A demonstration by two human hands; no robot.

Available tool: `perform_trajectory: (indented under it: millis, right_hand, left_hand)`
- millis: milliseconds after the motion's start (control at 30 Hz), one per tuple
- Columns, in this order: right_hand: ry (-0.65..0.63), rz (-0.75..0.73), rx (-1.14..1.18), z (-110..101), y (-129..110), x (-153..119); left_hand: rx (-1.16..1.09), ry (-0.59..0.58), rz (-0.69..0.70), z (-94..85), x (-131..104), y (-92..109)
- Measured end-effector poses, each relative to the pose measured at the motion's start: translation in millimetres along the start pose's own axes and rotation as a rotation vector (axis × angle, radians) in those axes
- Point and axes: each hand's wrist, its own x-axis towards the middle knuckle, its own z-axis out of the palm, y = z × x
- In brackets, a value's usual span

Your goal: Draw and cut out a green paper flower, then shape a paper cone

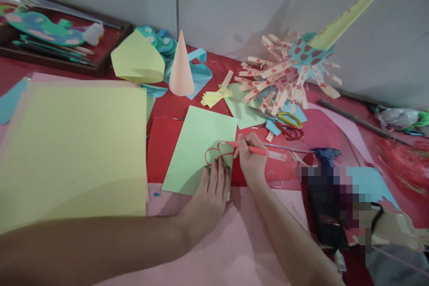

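Observation:
A light green sheet of paper (187, 147) lies tilted on the table, with a red curved outline (212, 149) drawn near its right edge. My left hand (214, 187) rests flat on the sheet's lower right part, fingers stretched out over the lower end of the outline. In my right hand (250, 158) is a red marker pen (258, 150), gripped between thumb and fingers. Its tip meets the paper at the top of the drawn line. Part of the outline is hidden under my left fingers.
Large yellow sheets (83, 143) are stacked at left. Behind stand a pink paper cone (181, 69) and a yellow paper piece (137, 58). Scissors (288, 125), a glue gun (325, 156) and a fringed paper craft (284, 67) are at right. A tray (100, 67) holds brushes.

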Motion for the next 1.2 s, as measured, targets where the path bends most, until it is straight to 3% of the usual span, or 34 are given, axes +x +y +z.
perform_trajectory:
  millis: [600,1200]
  right_hand:
    - [0.025,-0.033,-0.010,0.4,0.8,-0.5]
    - [0.135,-0.063,-0.033,-0.2,2.8,-1.5]
  left_hand:
    - [0.013,0.023,-0.002,3.5,-0.8,1.7]
    - [0.021,0.035,0.000,1.9,-0.3,0.7]
